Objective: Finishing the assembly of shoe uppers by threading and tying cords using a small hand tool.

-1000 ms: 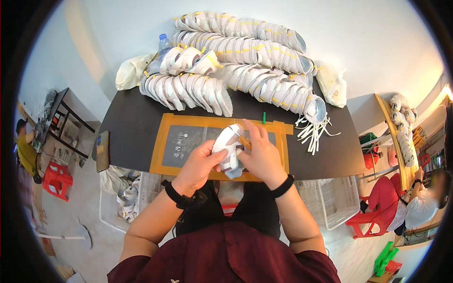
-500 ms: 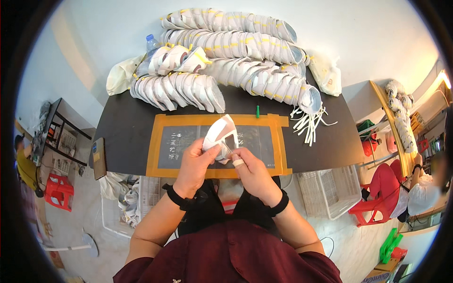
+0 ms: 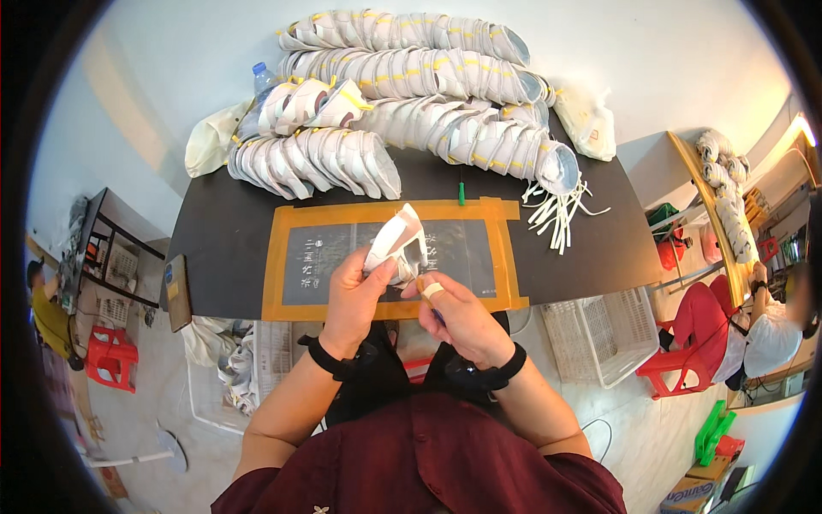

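Now lower than before, white mask (image 3: 396, 244) pinched in left hand (image 3: 358, 295), right hand (image 3: 462, 319) fingertips at its edge.

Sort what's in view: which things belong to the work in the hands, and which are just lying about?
In the work:
- white cup mask, held by the left hand
- right hand, at the mask's lower edge
- orange-taped mat beneath
- rows of stacked masks
- loose white strips

Lying about:
- water bottle
- green pen
- white basket
- red stool
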The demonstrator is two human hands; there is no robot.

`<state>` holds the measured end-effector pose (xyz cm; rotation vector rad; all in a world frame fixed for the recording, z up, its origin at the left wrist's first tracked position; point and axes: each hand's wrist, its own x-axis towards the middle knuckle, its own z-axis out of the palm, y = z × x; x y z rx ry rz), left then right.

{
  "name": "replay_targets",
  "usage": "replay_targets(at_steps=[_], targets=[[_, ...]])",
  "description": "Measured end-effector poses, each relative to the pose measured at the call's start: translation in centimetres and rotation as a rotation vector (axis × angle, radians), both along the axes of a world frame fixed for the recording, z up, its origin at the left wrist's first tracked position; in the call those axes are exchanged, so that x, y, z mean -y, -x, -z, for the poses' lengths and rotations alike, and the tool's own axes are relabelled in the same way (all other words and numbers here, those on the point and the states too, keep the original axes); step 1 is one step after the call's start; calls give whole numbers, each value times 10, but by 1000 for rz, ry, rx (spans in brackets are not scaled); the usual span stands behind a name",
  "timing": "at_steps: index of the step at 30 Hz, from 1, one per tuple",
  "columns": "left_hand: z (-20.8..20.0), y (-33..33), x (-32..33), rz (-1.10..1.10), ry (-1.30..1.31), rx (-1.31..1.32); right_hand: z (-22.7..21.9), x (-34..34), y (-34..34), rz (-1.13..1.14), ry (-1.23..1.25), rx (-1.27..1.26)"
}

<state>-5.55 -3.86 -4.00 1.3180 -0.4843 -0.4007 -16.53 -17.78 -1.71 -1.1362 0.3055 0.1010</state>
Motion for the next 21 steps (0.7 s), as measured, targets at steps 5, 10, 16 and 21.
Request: replay_targets(at_steps=[5, 10, 16, 21], targets=[[-2, 2, 1, -14, -56, 69, 7, 0, 0, 22, -12, 22], [-6, -8, -8, -47, -252, 675, 3, 5, 0, -27, -81, -23], [-10, -7, -11, 16, -271, 869, 11, -12, -12, 157, 390, 133], [-10, 9, -2, -114, -128, 310, 3, -17, -14, 151, 558, 184]])
